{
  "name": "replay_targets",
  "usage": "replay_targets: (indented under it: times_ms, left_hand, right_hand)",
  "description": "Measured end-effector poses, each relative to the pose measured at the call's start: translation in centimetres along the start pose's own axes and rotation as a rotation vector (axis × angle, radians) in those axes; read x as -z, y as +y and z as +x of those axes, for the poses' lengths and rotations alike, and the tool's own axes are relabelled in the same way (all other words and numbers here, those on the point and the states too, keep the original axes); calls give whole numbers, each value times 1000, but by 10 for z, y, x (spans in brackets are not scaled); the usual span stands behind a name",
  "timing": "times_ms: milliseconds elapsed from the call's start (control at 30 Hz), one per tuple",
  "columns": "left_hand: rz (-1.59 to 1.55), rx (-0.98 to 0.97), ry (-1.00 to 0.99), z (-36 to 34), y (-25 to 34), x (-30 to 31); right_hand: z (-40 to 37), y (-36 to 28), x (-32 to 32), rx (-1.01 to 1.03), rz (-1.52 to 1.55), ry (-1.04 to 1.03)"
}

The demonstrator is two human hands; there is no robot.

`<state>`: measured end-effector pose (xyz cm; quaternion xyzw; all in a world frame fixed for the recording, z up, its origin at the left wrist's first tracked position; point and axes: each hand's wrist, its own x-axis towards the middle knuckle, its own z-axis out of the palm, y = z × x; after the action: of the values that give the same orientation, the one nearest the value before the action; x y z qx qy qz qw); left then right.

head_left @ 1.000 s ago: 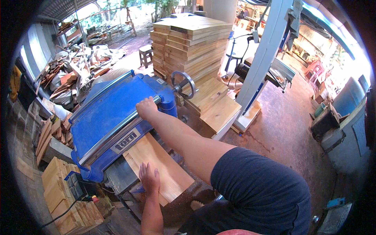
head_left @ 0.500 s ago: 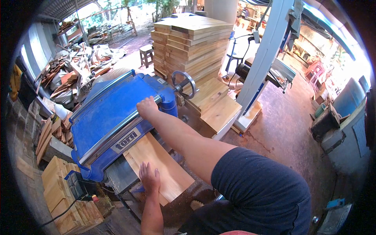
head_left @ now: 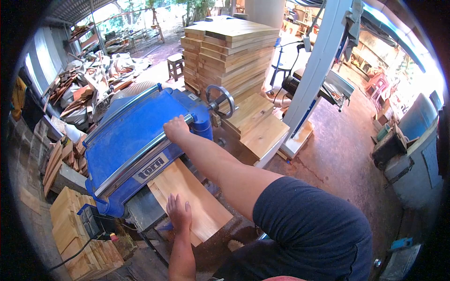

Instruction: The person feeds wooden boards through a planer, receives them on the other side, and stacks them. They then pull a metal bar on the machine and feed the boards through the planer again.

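My left hand (head_left: 179,213) lies flat on a pale wooden board (head_left: 201,201), fingers stretched out. The far end of that board is under the front of a blue thickness planer (head_left: 136,126), hidden from sight, while the near end sticks out towards me. On top of the planer, my right hand (head_left: 176,129) is wrapped round the front chrome roller bar (head_left: 154,143), near its right end. Just beyond that hand stands the machine's round handwheel (head_left: 220,101).
A tall stack of boards (head_left: 229,56) rises behind the planer, with lower boards (head_left: 265,133) beside a white post (head_left: 318,70). More wood (head_left: 84,229) is piled at lower left, near a black switch box (head_left: 93,220) with a cable. Offcuts (head_left: 79,100) lie heaped at left.
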<state>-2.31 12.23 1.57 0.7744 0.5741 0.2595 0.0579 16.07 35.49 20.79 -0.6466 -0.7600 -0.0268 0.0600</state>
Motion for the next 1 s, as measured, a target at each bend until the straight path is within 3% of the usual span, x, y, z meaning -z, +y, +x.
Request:
replay_targets:
  times_ms: [1000]
  left_hand:
    - [-8,1,-1,-1,0,1]
  right_hand:
    - [-3,-1,3,7,-12,-25]
